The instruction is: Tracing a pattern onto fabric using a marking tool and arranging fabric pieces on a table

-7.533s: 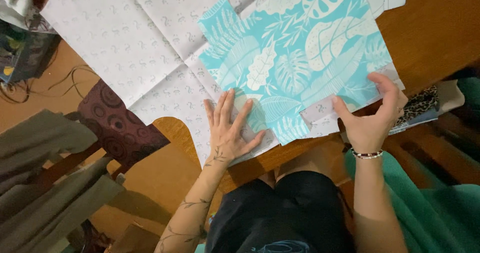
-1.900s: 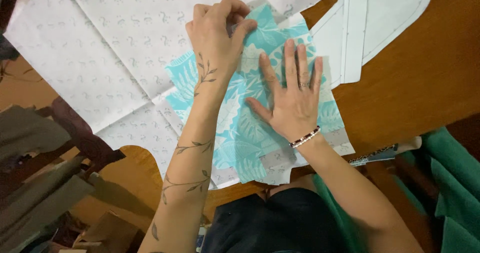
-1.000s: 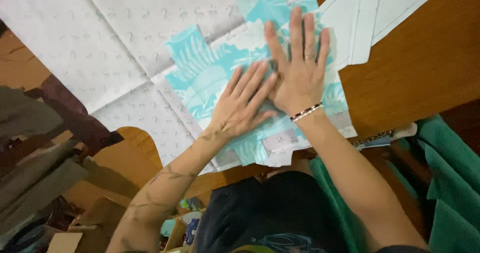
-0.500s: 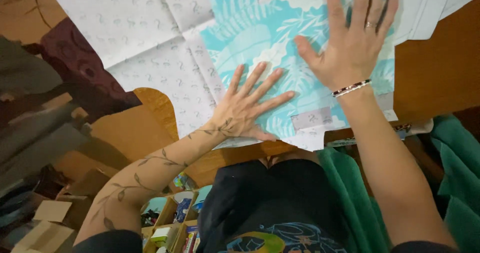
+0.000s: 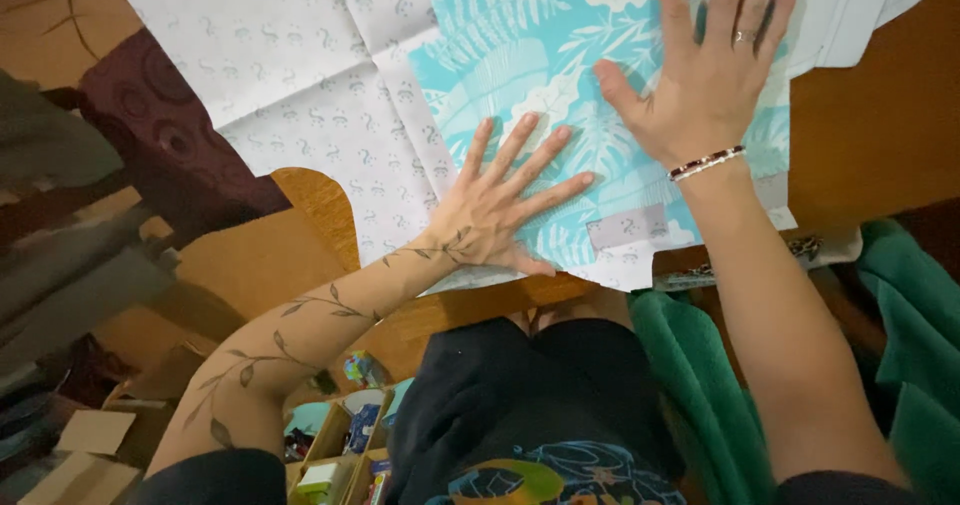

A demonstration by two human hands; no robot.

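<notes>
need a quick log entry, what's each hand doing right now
Left hand: open, flat on the turquoise leaf-print fabric.
Right hand: open, flat on the same fabric.

matt turquoise leaf-print cloth [image 5: 520, 115] lies on thin, creased white patterned paper [image 5: 290, 75], over the smooth, glossy brown wooden table [image 5: 870, 135].

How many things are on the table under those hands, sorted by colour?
Turquoise leaf-print fabric, under the left hand and right hand: 1
White patterned paper sheet: 1
Plain white paper pieces at the top right: 1 group; the number of pieces cannot be told
Total: 3
</notes>
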